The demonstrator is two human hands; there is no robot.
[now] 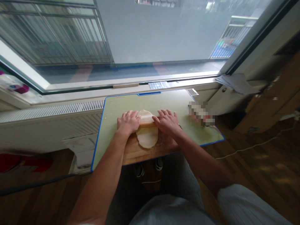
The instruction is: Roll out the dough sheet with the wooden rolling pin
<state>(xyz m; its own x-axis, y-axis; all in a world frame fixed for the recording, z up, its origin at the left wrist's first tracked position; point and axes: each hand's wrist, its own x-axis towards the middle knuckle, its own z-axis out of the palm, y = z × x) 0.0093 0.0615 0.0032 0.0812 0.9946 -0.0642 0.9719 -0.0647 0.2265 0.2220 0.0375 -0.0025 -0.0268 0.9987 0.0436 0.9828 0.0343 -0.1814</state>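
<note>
A wooden rolling pin [147, 124] lies crosswise over a flat, pale sheet of dough [147, 139]. My left hand [128, 122] is on the pin's left end, its fingers curved over it. At the other end my right hand [167, 121] covers the pin in the same way. Both hands hide the pin's ends. The dough shows in front of and behind the pin, roughly oval. Beneath it is a wooden board [133, 156], set on a light green cutting mat [112, 107] with a blue edge.
A blurred-out object [202, 114] lies at the mat's right side. Behind the mat run a radiator [77, 109] and a windowsill [93, 93]. Papers [237, 83] lie at the right of the sill. A white cord [253, 145] crosses the wooden floor.
</note>
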